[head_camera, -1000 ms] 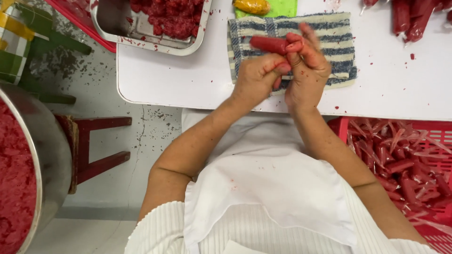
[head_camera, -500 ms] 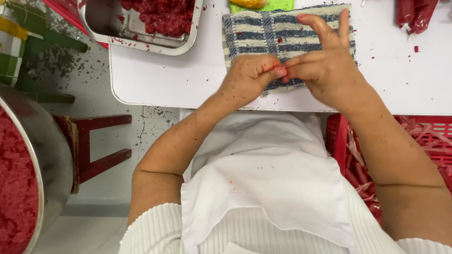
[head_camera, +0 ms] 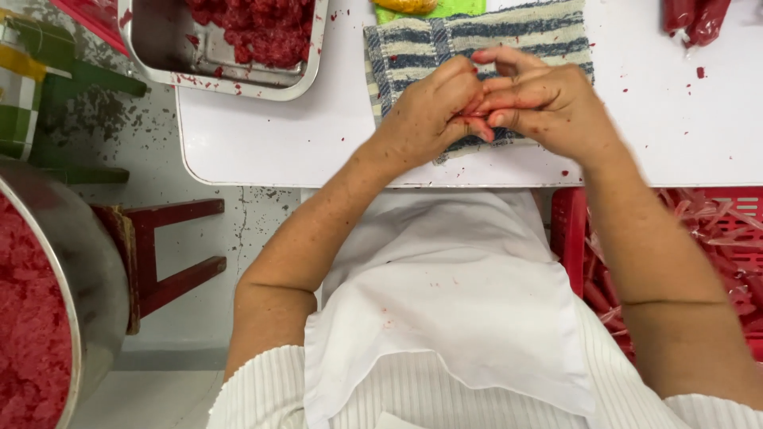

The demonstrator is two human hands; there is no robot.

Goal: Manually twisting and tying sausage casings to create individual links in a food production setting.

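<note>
two hands met over a blue-and-cream striped cloth (head_camera: pixel 485 36) near the front edge of the white table (head_camera: pixel 262 135). the left hand (head_camera: pixel 429 111) was curled nearly closed, its fingertips pressed against those of the right hand (head_camera: pixel 548 103), whose fingers lay bent and bunched together; whether anything small was pinched between them could not be told. red smears marked the fingertips. beyond the cloth sat a green pad (head_camera: pixel 429 9) with something yellow on it. to the left stood a metal tray (head_camera: pixel 222 48) of red minced meat, and a big steel bowl (head_camera: pixel 87 278) of the same lower left. red sausage pieces (head_camera: pixel 691 16) lay upper right; a red crate (head_camera: pixel 715 238) stood below the table.
</note>
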